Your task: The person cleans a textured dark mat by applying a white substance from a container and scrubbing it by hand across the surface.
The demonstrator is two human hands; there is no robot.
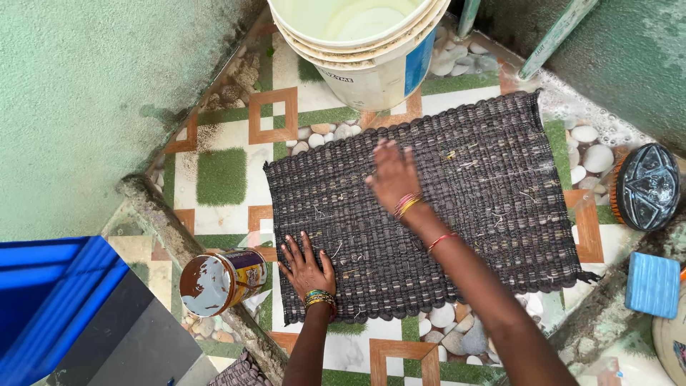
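A: Entry, mat [471, 207]. Dark woven rectangle, lying flat on the patterned tile floor [221, 179]. Long axis?

B: It runs from about 8 o'clock to 2 o'clock in the head view, slightly skewed to the tile grid. The near long edge is scalloped, and the far right corner sits by foamy water.

A: Hands relative to it?

B: Both are on top of it. The left hand [307, 268] rests at the near left corner, around 7 o'clock from the mat's centre, fingers spread, palm down, touching the weave. The right hand [393, 175] lies near the centre, a little toward the far edge, also flat with fingers spread. It is blurred, so I cannot tell the finger detail, but nothing is pinched or grasped by either hand.

A: Which hand is closer to the middle?

B: The right. The left sits out by the short left edge. The right half of the mat, toward 3 o'clock, is uncovered by either hand.

A: Surroundings, working outward.

B: A stack of pale buckets [371, 50] at 12 o'clock, its base just beside the far edge of the mat. A tipped tin [221, 282] at 8 o'clock, near the left hand, resting on the low kerb. A round dark brush-like object [647, 187] at 3 o'clock, apart from the mat. A blue block [652, 284] at 4 o'clock, further off. Green walls on the left and at the top right.

A: Contact check?

B: The mat touches the floor only; I cannot tell whether the bucket base overlaps its edge.
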